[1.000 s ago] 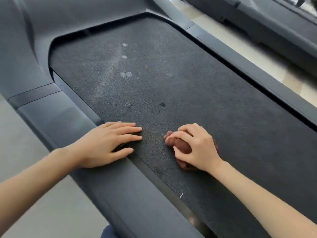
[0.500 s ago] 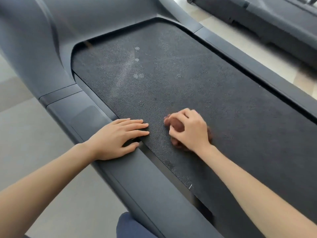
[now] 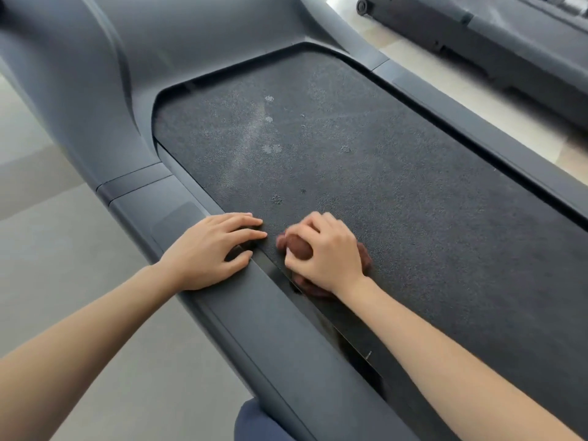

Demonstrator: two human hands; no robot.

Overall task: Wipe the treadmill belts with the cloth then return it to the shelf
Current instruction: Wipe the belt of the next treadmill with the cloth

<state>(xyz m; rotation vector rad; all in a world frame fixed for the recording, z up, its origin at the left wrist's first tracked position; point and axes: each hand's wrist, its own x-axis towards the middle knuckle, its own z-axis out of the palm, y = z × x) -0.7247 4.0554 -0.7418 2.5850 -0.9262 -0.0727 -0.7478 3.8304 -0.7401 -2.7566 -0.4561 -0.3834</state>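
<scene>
A black treadmill belt (image 3: 397, 192) runs from the upper middle to the lower right, with pale dusty smears and spots near its front end. My right hand (image 3: 324, 253) grips a bunched brown cloth (image 3: 299, 246) and presses it on the belt close to the left edge. Most of the cloth is hidden under the hand. My left hand (image 3: 210, 249) lies flat with straight fingers on the grey side rail (image 3: 270, 329), its fingertips reaching the belt's edge just left of the cloth.
The grey motor cover (image 3: 191, 43) rises at the belt's far end. A second treadmill (image 3: 509, 36) stands at the upper right across a strip of light floor (image 3: 471, 103). Grey floor (image 3: 63, 281) lies to the left. My blue-clad knee (image 3: 257, 421) shows at the bottom.
My right hand has slid the cloth left toward the belt's edge, closer to my left hand. The view has shifted, showing more of the motor cover. My left hand stays on the rail.
</scene>
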